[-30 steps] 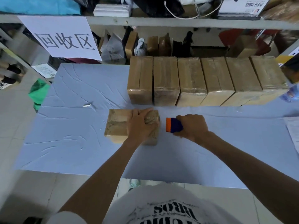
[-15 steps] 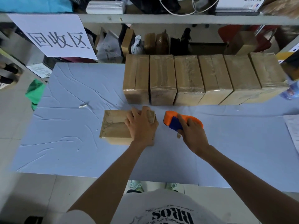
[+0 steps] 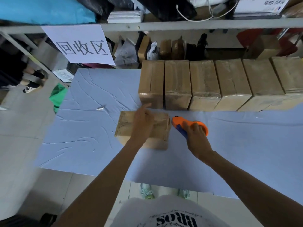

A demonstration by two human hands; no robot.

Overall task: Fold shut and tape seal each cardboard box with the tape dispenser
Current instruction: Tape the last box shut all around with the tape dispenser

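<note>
head view: left hand point(image 3: 144, 123) presses open-fingered on the box point(image 3: 126, 126), right hand point(image 3: 196, 136) grasps the tape dispenser point(image 3: 177, 122) beside its right edge; best keep the box pinned and draw the dispenser straight across.

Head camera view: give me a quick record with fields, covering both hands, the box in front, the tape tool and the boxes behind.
Left hand: rests on top of the small brown cardboard box, fingers fairly straight
Right hand: grips the orange and blue tape dispenser
Dispenser position: just off the box's right end; contact unclear
Back row: six brown cardboard boxes wrapped in clear tape, side by side
Surface: table covered in light blue cloth
</note>
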